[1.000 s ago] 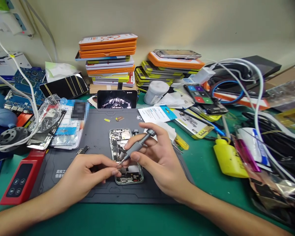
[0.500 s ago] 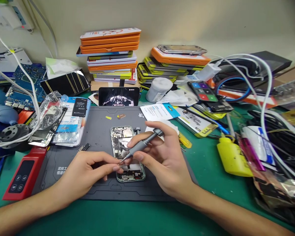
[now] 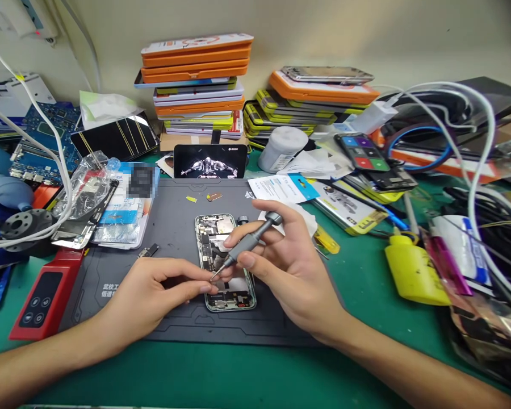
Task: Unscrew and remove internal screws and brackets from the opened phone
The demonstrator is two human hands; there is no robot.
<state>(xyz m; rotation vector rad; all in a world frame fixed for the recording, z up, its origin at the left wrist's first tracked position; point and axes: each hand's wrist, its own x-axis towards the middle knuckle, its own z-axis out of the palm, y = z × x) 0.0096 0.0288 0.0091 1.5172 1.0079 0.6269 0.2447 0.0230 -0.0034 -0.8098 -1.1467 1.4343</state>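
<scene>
Right hand: I grip a slim grey metal screwdriver, tip down on the opened phone.
Left hand: fingertips pinched narrow at the phone's edge.
Phone: lies on dark rubbery mat, boards exposed inside.

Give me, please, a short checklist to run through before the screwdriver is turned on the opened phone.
1. Screwdriver gripped in the right hand: ok.
2. Tip down at the opened phone: ok; whether it sits in a screw head: cannot tell.
3. Left hand fingertips pinched beside the tip, at the phone's left edge: ok.
4. Phone flat on the grey work mat: ok.
5. Loose small parts lie on the mat beyond the phone, away from the hands: ok.
6. White cables hang at the right, apart from the hands: ok.
</scene>
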